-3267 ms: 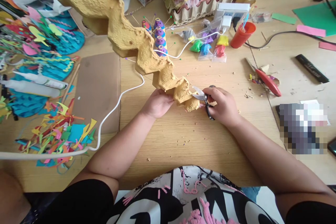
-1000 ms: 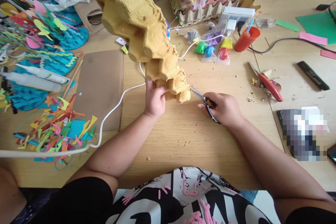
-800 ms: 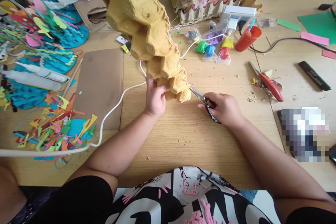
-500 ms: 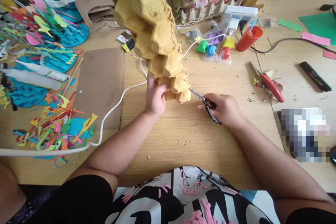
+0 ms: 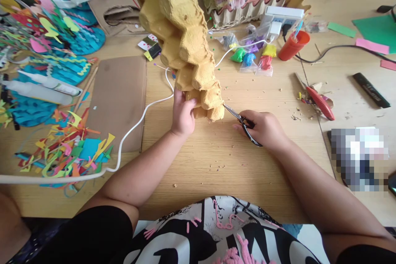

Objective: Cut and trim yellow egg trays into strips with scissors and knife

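A wooden table is covered with craft clutter. Above its middle, a long yellow egg carton strip is held up, its lower end just over the table. That lower end is gripped from the left by the left hand, fingers curled around it. Just right of the strip, scissors are held in the closed right hand, the blade tips touching the strip's lowest cup. Far right of the strip, a red cup stands.

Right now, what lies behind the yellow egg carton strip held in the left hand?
Behind the egg carton strip a white cable and pins show on the table; the rest is covered.
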`<action>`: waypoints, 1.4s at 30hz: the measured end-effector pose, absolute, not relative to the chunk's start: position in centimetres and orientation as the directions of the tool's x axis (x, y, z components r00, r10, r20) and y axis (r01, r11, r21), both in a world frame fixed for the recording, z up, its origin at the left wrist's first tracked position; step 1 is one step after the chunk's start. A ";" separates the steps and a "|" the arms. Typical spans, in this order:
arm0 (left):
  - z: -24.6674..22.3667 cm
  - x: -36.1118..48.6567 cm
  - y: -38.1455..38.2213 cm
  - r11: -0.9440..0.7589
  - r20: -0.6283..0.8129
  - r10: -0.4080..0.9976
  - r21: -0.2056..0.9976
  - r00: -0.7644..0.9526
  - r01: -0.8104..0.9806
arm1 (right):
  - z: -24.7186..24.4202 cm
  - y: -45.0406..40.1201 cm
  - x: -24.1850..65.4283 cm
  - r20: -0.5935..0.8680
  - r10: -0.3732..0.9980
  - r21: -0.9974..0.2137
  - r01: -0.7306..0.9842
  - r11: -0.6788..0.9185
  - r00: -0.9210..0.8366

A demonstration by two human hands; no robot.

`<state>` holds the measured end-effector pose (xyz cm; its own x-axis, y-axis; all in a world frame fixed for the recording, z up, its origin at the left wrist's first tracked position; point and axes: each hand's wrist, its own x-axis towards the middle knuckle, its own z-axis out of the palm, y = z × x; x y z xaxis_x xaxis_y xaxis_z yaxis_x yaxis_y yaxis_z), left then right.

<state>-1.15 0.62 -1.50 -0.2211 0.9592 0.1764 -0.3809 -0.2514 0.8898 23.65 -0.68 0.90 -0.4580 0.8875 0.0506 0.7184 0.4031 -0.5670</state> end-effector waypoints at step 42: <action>-2.9 -1.8 1.0 -0.318 0.275 0.941 0.916 -0.194 -0.245 | 2.0 -0.3 23.8 -0.126 0.857 -0.548 0.755 0.360 -0.500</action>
<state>-1.83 0.96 -2.87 -0.1944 0.9415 0.2753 -0.2446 -0.3184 0.9159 23.85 -0.28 2.01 -0.4996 0.8570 -0.1264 0.7554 0.3596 -0.5478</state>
